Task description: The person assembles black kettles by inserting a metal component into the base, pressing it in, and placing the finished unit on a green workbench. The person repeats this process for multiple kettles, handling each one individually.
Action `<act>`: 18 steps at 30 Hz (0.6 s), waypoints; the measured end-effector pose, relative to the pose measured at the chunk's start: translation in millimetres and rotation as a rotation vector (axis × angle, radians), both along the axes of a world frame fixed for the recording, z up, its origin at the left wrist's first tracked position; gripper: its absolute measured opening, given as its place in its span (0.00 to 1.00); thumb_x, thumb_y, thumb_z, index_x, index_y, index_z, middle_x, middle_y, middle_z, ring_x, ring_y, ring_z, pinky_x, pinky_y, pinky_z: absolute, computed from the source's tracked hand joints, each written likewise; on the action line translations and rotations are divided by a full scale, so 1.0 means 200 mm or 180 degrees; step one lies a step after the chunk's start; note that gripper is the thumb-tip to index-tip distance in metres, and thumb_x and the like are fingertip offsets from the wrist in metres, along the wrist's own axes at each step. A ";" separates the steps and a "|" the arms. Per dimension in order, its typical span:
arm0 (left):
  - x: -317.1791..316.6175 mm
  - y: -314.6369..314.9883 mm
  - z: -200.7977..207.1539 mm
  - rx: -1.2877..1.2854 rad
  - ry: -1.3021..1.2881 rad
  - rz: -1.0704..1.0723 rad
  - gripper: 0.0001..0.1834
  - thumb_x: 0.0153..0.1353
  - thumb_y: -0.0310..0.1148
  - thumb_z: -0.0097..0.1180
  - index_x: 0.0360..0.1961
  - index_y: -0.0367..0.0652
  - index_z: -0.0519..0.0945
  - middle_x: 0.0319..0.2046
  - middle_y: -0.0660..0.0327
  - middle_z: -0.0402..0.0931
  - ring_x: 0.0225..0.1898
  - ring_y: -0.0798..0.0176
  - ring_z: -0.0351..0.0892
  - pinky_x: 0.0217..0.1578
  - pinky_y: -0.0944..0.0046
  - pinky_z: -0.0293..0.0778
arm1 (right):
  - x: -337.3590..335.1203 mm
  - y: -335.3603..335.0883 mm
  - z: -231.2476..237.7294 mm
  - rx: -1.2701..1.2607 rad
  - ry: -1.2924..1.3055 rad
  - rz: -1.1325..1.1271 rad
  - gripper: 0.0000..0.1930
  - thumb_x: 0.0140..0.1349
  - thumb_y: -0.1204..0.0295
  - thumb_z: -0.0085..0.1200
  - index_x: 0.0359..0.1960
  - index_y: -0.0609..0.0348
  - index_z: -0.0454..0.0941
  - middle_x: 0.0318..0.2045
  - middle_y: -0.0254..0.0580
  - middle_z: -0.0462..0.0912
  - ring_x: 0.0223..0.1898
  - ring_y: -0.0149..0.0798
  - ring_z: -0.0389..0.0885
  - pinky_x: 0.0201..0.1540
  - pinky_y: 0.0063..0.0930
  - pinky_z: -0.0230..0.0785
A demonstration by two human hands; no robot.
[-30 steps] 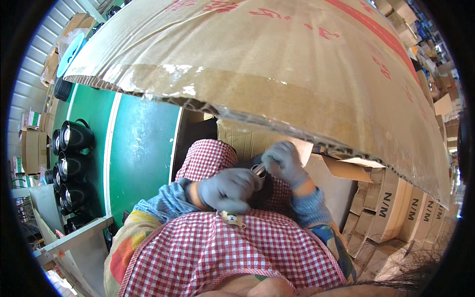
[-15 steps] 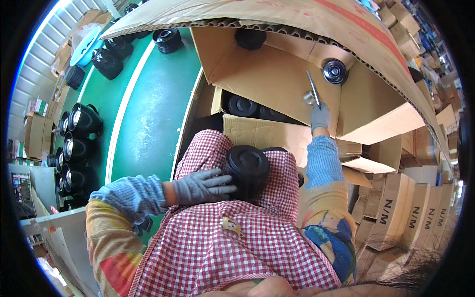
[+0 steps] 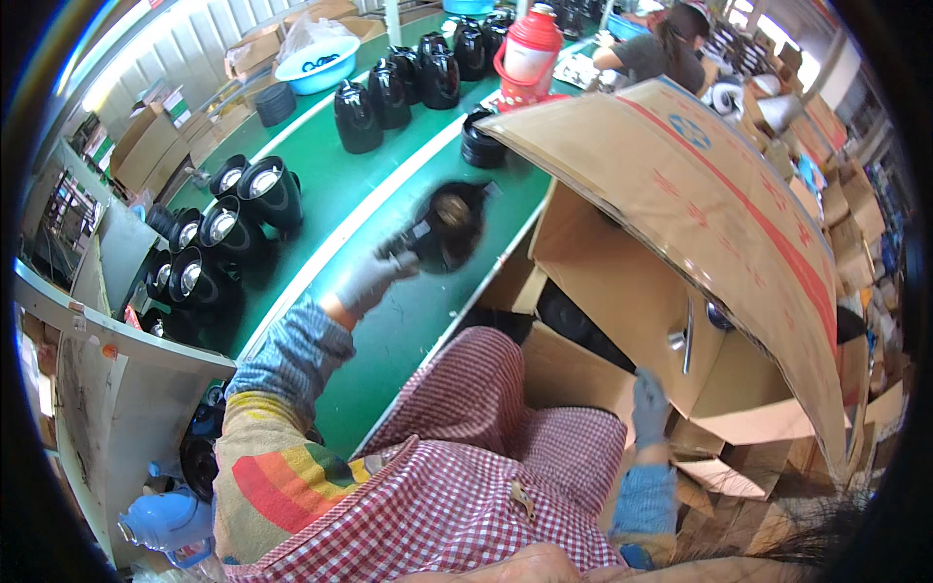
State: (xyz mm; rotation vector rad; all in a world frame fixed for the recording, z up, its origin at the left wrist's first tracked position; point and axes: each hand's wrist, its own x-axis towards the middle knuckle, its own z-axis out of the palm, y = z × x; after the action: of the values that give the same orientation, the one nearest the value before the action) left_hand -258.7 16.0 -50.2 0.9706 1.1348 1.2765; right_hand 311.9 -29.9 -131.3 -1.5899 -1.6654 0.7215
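My left hand (image 3: 374, 280), in a grey glove, is stretched over the green worktop (image 3: 342, 330). Its fingers close on the side of a black jug-like body (image 3: 449, 233) with a round brownish opening facing up; motion blurs both. My right hand (image 3: 649, 406), gloved too, is by the near edge of an open cardboard box (image 3: 603, 277), fingers extended and seemingly holding nothing. Inside the box, apart from that hand, is a metal rod tool with a small cup-shaped piece (image 3: 687, 335). Behind it a black round part (image 3: 717, 316) is partly hidden by the box flap.
Black jug bodies with silvery openings (image 3: 222, 228) cluster on the left of the worktop; upright ones (image 3: 358, 117) stand farther back. A stack of black rings (image 3: 483, 141), a red jug (image 3: 530, 58) and a blue basin (image 3: 316, 63) are behind. Another person (image 3: 666, 53) sits at the far end.
My left hand has moved from the black part on my lap to over the worktop; my lap no longer holds that part. My right hand has drawn back, away from the metal tool. The view has turned left.
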 end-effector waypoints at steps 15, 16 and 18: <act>-0.78 1.59 -0.55 0.0145 -0.0748 0.2226 0.25 0.66 0.48 0.65 0.53 0.41 0.73 0.40 0.59 0.71 0.37 0.62 0.73 0.37 0.63 0.78 | -0.29 -0.22 -0.07 -0.0506 -0.1393 -0.0267 0.14 0.65 0.66 0.56 0.45 0.62 0.85 0.44 0.54 0.86 0.47 0.54 0.84 0.54 0.43 0.75; -0.78 1.64 -0.55 0.0217 -0.1146 0.2434 0.24 0.67 0.46 0.64 0.54 0.42 0.74 0.41 0.59 0.73 0.39 0.61 0.76 0.36 0.61 0.77 | -0.30 -0.23 -0.06 -0.0574 -0.1425 -0.0340 0.14 0.65 0.66 0.57 0.45 0.61 0.85 0.43 0.54 0.86 0.47 0.54 0.84 0.54 0.43 0.75; -1.04 1.69 -0.64 0.0611 -0.0225 0.2582 0.24 0.68 0.46 0.62 0.58 0.46 0.72 0.44 0.58 0.75 0.43 0.57 0.77 0.39 0.56 0.78 | -0.34 -0.14 -0.05 -0.0635 -0.1392 -0.0236 0.13 0.64 0.66 0.57 0.45 0.61 0.85 0.43 0.54 0.86 0.46 0.54 0.84 0.54 0.43 0.75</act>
State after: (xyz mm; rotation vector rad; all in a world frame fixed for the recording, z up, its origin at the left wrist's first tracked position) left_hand -467.4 353.0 -178.0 0.5908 1.4303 2.0760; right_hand 244.5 -57.3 -141.3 -2.0533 -1.8697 0.5397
